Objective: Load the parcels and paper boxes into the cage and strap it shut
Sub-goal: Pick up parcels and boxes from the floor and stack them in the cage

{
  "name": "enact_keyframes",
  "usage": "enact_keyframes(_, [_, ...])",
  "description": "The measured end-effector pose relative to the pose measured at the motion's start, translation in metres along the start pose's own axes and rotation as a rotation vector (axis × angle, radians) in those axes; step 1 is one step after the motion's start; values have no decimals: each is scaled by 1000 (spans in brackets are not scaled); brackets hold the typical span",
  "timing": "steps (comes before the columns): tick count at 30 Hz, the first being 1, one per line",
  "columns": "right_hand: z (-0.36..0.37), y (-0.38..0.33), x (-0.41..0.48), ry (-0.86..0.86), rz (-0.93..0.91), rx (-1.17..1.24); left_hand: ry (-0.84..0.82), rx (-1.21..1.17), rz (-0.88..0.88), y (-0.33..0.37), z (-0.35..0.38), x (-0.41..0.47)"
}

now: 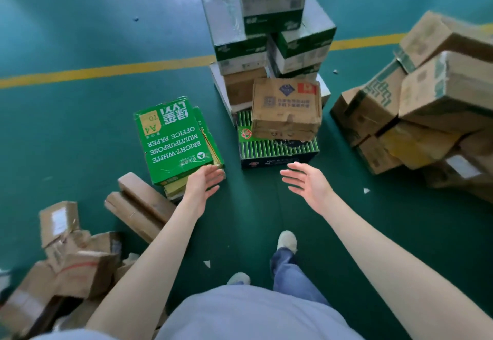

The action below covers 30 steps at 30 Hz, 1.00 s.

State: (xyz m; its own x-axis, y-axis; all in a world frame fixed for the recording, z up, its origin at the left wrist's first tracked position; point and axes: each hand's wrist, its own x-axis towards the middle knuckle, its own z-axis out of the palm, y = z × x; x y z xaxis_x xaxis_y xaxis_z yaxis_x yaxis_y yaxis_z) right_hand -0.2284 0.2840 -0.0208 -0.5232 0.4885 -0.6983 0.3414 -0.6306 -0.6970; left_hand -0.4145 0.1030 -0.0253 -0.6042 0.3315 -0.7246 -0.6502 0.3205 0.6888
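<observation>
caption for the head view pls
Open left hand beside a green paper box, open right hand before a striped box under a brown carton

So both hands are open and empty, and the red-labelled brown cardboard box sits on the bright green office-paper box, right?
No: the head view shows the red-labelled brown cardboard box resting on the dark green-striped box. The left hand and right hand are open and empty.

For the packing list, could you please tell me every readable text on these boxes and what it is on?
"BRIGHT-WHITE MULTIPURPOSE OFFICE PAPER": green paper box.
"LVYI": same box.
"A4": its tan label.
"70": same label.
Brown carton, striped box, green-banded boxes: print too blurred to read.
</observation>
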Motion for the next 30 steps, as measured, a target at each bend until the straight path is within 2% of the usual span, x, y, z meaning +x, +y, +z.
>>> enact_keyframes(8, [-53,-82,54,-3,-14,-48,74,-125,19,46,79,23])
enact_keyframes(13, [-67,-105,91,49,31,-42,66,-101,38,67,117,46])
enact_keyframes(22, [-44,-194,192,17,-24,-96,102,-69,36,142,157,153])
enact_keyframes(26, [-32,-242,240,79,-48,-113,83,-37,18,194,184,206])
enact_keyframes(30, [-24,-291,284,125,-77,-133,108,65,107,245,214,250])
